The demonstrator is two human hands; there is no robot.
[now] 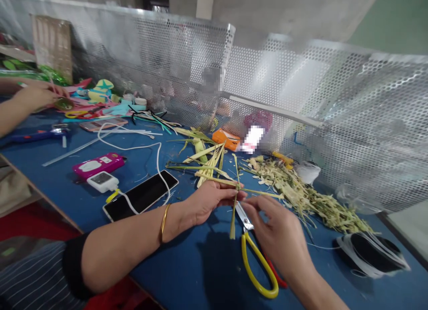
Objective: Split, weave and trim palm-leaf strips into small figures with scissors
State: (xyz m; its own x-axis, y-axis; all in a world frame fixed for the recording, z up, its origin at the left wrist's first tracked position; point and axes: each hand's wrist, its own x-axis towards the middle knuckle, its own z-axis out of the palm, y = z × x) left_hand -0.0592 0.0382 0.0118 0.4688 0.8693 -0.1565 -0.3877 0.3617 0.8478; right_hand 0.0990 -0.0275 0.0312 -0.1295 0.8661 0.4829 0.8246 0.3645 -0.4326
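A small bundle of crossed pale-green leaf strips (237, 186) is pinched between the fingers and thumb of my left hand (210, 197), its ends sticking out several ways. Close beside it, my right hand (272, 221) has thumb and fingers pressed together near the crossing; what they hold, if anything, is too small to make out. Scissors (254, 261) with a yellow and a red handle lie on the blue table below, partly covered by my right hand. Beyond my left hand lie loose flat leaf strips (209, 165).
A heap of shredded leaf scraps (301, 194) spreads at the right, near a black spool of white thread (368, 254). At left lie a phone (142, 198), a white cable (129, 147) and a purple device (100, 164). A perforated metal screen (284, 78) stands behind. Another person's hand (35, 96) works far left.
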